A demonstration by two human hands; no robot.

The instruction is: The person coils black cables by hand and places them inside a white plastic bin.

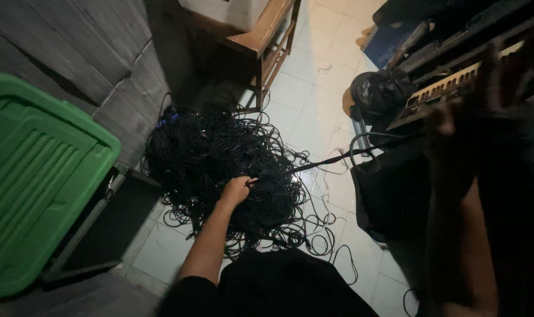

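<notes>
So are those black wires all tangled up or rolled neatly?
Tangled. The black cables lie in one messy heap on the tiled floor, loops straggling out at the edges. The left hand reaches into the pile.

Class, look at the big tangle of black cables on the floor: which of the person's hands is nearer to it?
Left. The left hand rests on the tangle of black cables, gripping a strand. The right hand is raised off to the right, blurred, near the keyboard, apart from the pile.
</notes>
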